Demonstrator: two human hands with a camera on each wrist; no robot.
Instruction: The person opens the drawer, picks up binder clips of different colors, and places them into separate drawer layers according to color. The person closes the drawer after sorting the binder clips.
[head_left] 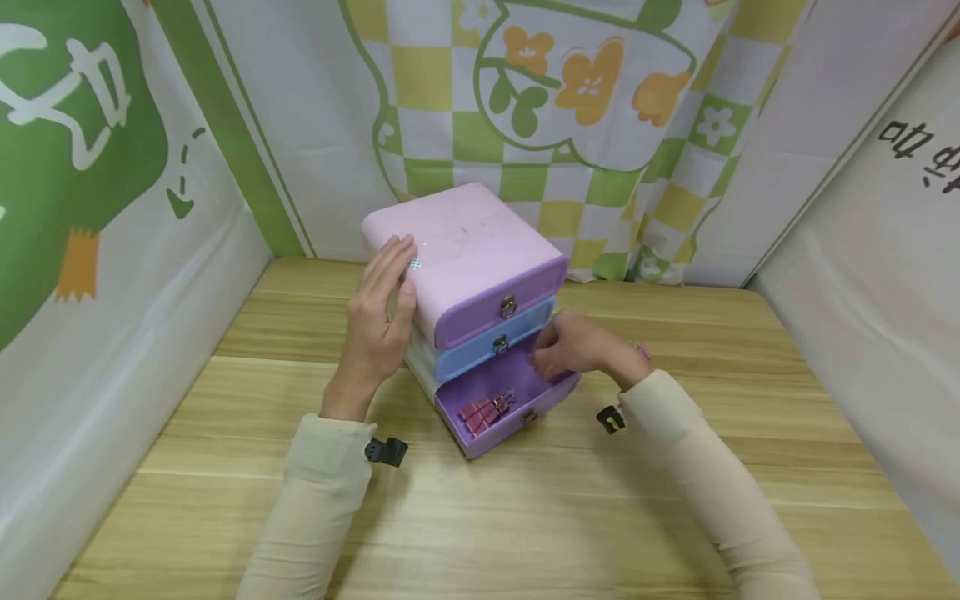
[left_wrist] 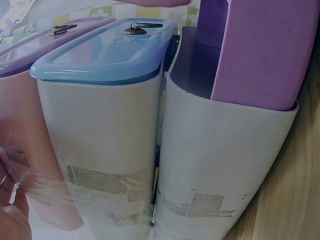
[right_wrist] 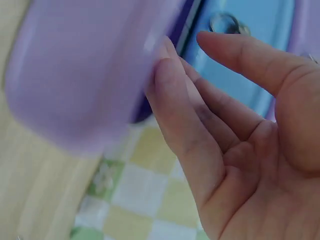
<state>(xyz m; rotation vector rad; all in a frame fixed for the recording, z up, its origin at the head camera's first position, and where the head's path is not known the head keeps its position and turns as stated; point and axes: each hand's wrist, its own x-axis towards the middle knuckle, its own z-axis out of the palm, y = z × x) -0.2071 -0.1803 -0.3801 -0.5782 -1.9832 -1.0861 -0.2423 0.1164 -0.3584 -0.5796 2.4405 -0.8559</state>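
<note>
A stack of three small drawers stands on the wooden table, with a pink casing on top and a blue drawer in the middle. The lowest, a purple drawer, is pulled out and has several pink binder clips in its front left part. My left hand rests on the left side of the pink casing, fingers extended over its upper edge. At the right end of the purple drawer is my right hand, its fingers dipping inside. In the right wrist view the thumb stands apart from the fingers.
Clear tape and worn grey patches run across the casings' sides. A checked curtain hangs right behind the stack, and white printed cloth walls stand at left and right. The wooden tabletop extends in front.
</note>
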